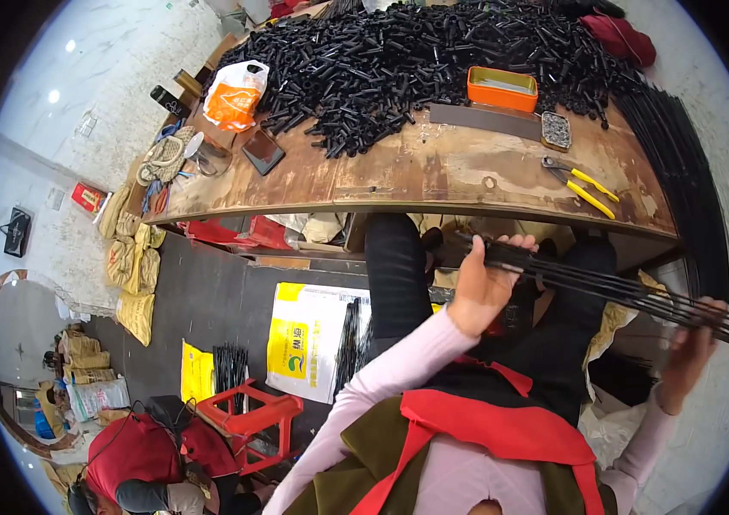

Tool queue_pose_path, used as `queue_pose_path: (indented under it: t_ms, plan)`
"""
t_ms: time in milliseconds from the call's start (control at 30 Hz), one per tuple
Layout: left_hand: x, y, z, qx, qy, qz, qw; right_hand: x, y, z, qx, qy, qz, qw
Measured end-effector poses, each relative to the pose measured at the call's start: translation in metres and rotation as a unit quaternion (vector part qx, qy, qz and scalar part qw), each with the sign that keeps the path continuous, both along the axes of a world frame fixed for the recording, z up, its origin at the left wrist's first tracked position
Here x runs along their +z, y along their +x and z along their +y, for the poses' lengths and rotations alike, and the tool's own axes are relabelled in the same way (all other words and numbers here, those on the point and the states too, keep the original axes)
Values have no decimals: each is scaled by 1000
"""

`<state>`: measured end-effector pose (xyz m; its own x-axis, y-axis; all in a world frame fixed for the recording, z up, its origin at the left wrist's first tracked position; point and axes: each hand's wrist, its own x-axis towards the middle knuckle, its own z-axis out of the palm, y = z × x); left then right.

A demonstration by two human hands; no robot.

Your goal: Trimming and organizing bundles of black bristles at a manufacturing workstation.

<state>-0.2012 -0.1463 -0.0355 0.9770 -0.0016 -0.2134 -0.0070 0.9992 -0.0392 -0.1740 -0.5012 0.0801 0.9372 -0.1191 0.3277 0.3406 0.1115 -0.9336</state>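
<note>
A bundle of thin black rods (592,285) slants across my lap, just off the table's front edge, lower at its right end. My left hand (483,292) is closed around the left end, with the rods lying across the palm between thumb and fingers. Toward the other end, my right hand (692,343) grips the bundle, and some rod tips fan out past it. On the table above the bundle lie pliers with yellow handles (589,196). A small tin of tiny metal pieces (556,130) sits behind them.
A heap of short black tubes (399,60) covers the back of the wooden table (382,176). An orange box (502,89), a phone (263,152) and a glass mug (206,154) stand there too. More long rods (678,163) hang at the right. A red stool (253,418) and another person (145,451) are lower left.
</note>
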Motion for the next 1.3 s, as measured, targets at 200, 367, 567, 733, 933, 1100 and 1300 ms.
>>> queue_pose_path:
  t_ms: [200, 367, 567, 733, 933, 1100, 1300]
  plan:
    - [-90, -41, 0, -370, 212, 155, 891, 4, -42, 104, 5, -214, -78, 974]
    - [-10, -35, 31, -66, 642, -11, 764, -42, -25, 212, 251, -247, -7, 936]
    - [33, -44, 33, -71, 592, -97, 797, -27, 2, 213, 426, -78, 212, 876]
    - [44, -49, 42, -16, 622, -84, 778, -25, 6, 213, 430, -34, 232, 872]
    - [63, -50, 61, -53, 609, -78, 788, -34, 15, 226, 463, -23, 124, 878]
    - [49, -44, 59, 4, 582, -124, 804, -36, 23, 236, 483, 13, 173, 858]
    - [50, -43, 80, -132, 593, -106, 787, -28, 28, 235, 507, -37, 166, 845]
